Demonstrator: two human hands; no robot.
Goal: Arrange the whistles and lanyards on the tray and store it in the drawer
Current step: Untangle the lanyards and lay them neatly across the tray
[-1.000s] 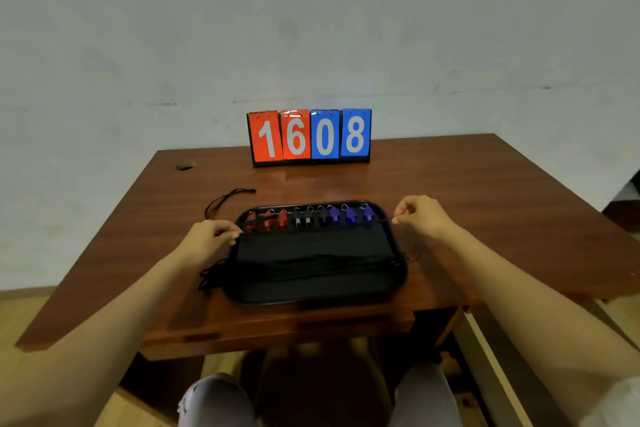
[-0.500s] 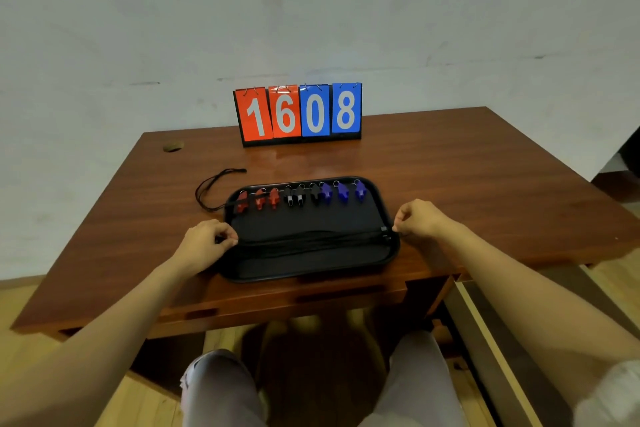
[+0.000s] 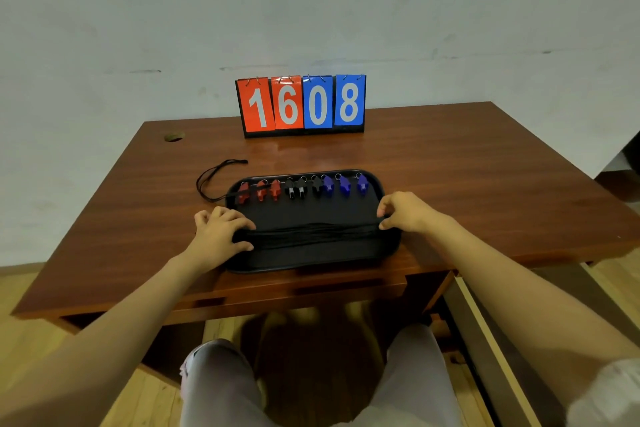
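The tray (image 3: 311, 258) lies on the worktop (image 3: 467, 166) dead ahead of me, with its long axis running 9 to 3 o'clock. The whistles (image 3: 301, 188) are ranked along its 12 o'clock rim. The lanyard bundle (image 3: 311, 230) follows the same axis. My left hand (image 3: 221, 236) grips its 9 o'clock end. My right hand (image 3: 405, 211) is curled at the 3 o'clock end, and I cannot tell whether it pinches. One loose lanyard (image 3: 207, 180) loops off the tray at 10 o'clock, nearer the left hand. What I take to be the open drawer (image 3: 491, 333) sits at 5 o'clock.
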